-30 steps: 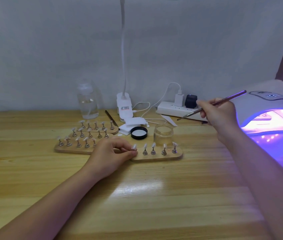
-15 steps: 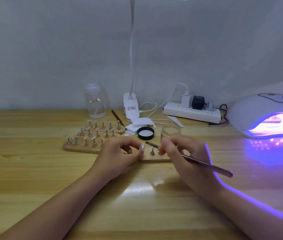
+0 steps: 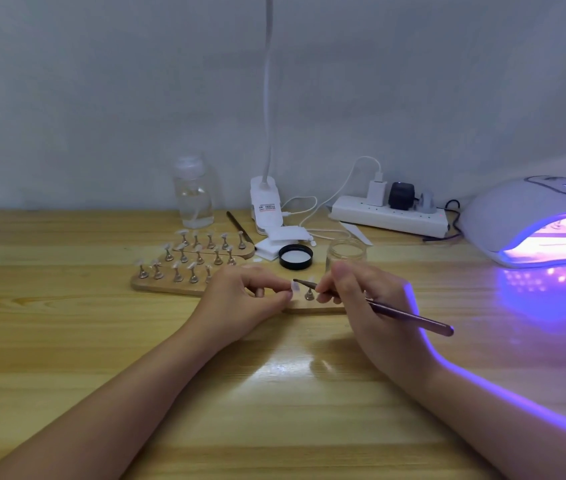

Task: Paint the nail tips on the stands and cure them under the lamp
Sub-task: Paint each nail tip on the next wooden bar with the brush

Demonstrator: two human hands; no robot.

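Left hand (image 3: 240, 299) rests on the table (image 3: 66, 341), fingers curled, thumb and forefinger pinching a pale nail tip (image 3: 296, 288) on its metal stand. Right hand (image 3: 361, 299) grips a dark brush (image 3: 409, 315) pen-style; bristle end (image 3: 297, 281) sits on or just over that tip, handle angles back to the right. A 2nd metal stand (image 3: 309, 294) shows in the gap between the 2 hands, on the near wooden base (image 3: 312, 308); the rest of that base is hidden by the hands.

3 more wooden bases (image 3: 167, 287) sit left-rear, stacked in rows and touching, each carrying upright stands with pale tips; exact count is hard to read.

Containers: small glass jar (image 3: 345, 252) just behind the right hand, open, contents not readable. Its black lid (image 3: 296, 257) lies beside it, white liner up. Clear bottle (image 3: 193, 192) at the back is part-filled with clear liquid.

UV lamp (image 3: 534, 220) at far right, lit violet, mouth facing the work area, with bare table in front of it. Rear edge is crowded: desk-lamp clip base (image 3: 266, 207), power strip (image 3: 389, 216), cables, white pads (image 3: 288, 237). Near half of the table holds only the forearms.
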